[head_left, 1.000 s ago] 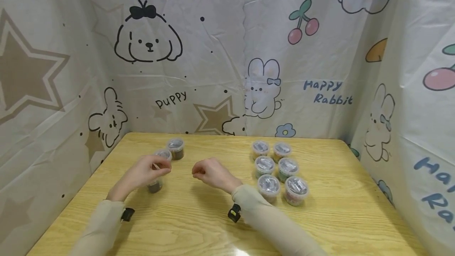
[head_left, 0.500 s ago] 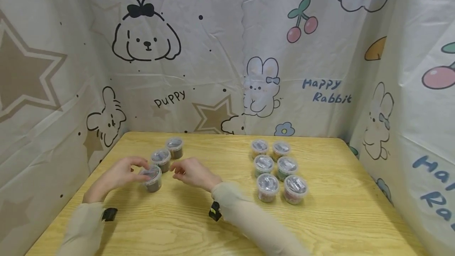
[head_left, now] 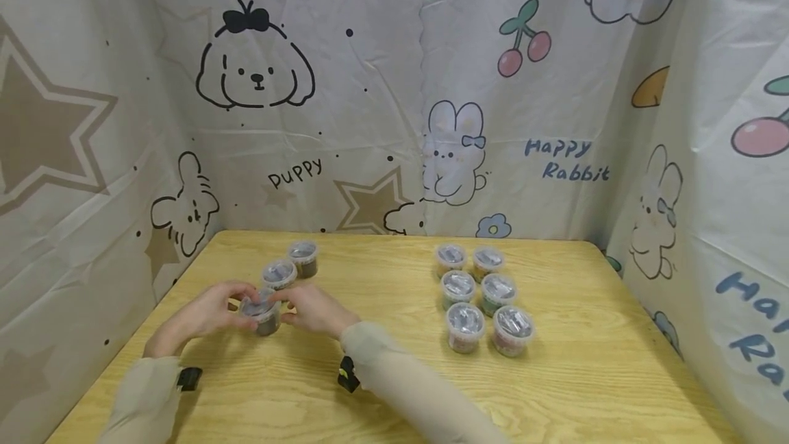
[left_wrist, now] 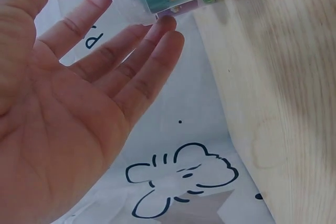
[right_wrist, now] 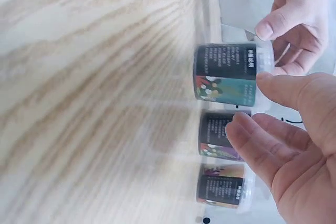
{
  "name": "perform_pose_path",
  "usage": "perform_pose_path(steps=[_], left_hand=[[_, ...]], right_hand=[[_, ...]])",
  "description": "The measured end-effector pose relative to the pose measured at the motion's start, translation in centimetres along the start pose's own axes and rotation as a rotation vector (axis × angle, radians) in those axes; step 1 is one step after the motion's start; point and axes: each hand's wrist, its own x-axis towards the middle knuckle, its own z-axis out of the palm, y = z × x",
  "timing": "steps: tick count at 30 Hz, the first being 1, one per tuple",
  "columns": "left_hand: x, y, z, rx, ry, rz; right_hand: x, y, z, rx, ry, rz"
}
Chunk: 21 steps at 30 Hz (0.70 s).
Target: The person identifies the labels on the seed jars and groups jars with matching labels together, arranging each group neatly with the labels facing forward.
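Observation:
In the head view, three plastic tubs with clear lids stand in a slanting row on the left. My left hand (head_left: 206, 310) is at the nearest tub (head_left: 267, 321), its thumb and fingers about the lid's edge. From the right, my right hand (head_left: 317, 310) reaches the same tub; in the right wrist view its thumb lies at the lid rim, and its relaxed fingers are by the gap beside the middle tub (right_wrist: 218, 135). That nearest tub has a teal and black label. The farthest tub (head_left: 303, 260) stands behind, untouched. The left fingertips are partly hidden in the head view.
On the right of the wooden table (head_left: 382, 389) several more lidded tubs stand in two columns, among them a front right tub (head_left: 513, 331). A printed curtain (head_left: 345, 101) hangs close around the back and both sides.
My left hand has moved left and down from above the tubs to the nearest tub's lid. My right hand has come leftward across the table to the same tub. The right-hand tubs stay put.

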Motion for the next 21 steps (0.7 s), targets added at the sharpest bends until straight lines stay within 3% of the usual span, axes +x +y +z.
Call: perform_pose_path(steps=[7,15,21], left_hand=[[0.4,0.1,0.3,-0.002,-0.008,0.009],[0.9,0.6,1.5,0.094,0.055,0.071],[1.3,1.4,1.9,0.096,0.077,0.087]], right_hand=[[0.2,0.2,0.9,0.056,0.011,0.039],[-0.4,0.9,1.1,0.158,0.084,0.071],[-1.3,1.6,0.7,0.196,0.118,0.051]])
